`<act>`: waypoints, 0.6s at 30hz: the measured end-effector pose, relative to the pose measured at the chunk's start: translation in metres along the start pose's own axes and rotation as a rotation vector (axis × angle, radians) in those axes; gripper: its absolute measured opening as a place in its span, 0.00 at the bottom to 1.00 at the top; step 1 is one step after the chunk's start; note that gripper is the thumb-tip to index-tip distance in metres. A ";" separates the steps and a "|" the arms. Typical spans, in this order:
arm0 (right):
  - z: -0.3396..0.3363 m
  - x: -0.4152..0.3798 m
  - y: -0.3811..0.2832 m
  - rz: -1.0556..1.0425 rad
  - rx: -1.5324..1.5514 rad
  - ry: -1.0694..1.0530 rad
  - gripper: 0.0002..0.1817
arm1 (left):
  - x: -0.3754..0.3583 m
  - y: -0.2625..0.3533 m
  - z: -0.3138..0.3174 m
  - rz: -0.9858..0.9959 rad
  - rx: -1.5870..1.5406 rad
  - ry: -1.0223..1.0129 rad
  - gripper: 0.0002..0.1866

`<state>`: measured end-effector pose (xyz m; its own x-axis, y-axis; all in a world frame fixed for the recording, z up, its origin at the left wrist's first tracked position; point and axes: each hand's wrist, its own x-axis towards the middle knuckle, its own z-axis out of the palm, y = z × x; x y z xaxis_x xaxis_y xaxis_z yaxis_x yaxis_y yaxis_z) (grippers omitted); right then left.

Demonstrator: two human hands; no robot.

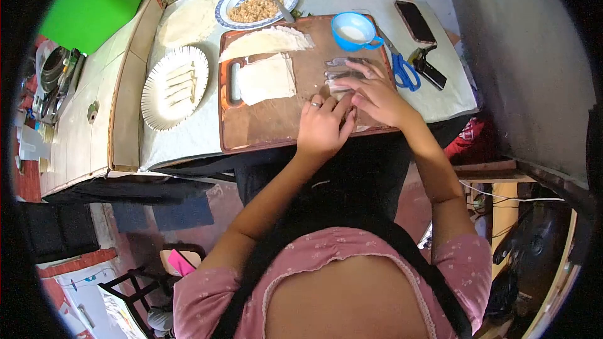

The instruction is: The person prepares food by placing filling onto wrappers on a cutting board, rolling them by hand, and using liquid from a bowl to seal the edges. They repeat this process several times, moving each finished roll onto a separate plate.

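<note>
Your left hand (326,123): fingers bent, grip unclear; your right hand (381,96): fingers spread, at a thin glossy piece (331,76), right half of board (264,127); best pressed lightly, evenly

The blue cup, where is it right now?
In the head view, the blue cup sits at the far right corner of the brown board, just beyond the right hand and beside the blue scissors.

Bare forearms (267,204) are stretched forward; the silver-ringed left hand (326,124) and the right hand (380,95) are held close together, palms down.
</note>
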<state>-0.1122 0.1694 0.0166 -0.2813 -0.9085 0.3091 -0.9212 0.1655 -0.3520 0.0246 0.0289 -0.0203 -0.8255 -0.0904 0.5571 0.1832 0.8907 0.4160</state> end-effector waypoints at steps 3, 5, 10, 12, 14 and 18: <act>0.001 -0.029 0.022 0.073 0.067 0.061 0.21 | 0.001 0.002 0.000 0.006 -0.014 0.027 0.20; -0.007 -0.045 0.027 0.135 0.072 0.090 0.21 | 0.000 0.003 -0.001 -0.008 -0.021 0.032 0.20; -0.022 -0.049 0.028 0.201 0.174 0.188 0.24 | -0.002 0.002 -0.002 -0.025 -0.024 -0.006 0.21; -0.027 -0.031 0.019 0.183 0.132 0.316 0.24 | -0.001 0.003 -0.002 -0.018 -0.018 0.013 0.21; -0.025 -0.012 0.019 0.161 0.017 0.412 0.25 | -0.001 0.003 -0.001 0.002 -0.008 0.053 0.20; -0.019 0.026 0.034 0.097 -0.296 0.455 0.24 | -0.002 0.001 0.000 -0.009 -0.004 0.026 0.20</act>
<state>-0.1560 0.1584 0.0297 -0.3958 -0.6373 0.6612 -0.9031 0.4008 -0.1543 0.0266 0.0301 -0.0213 -0.8128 -0.1104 0.5720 0.1780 0.8878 0.4244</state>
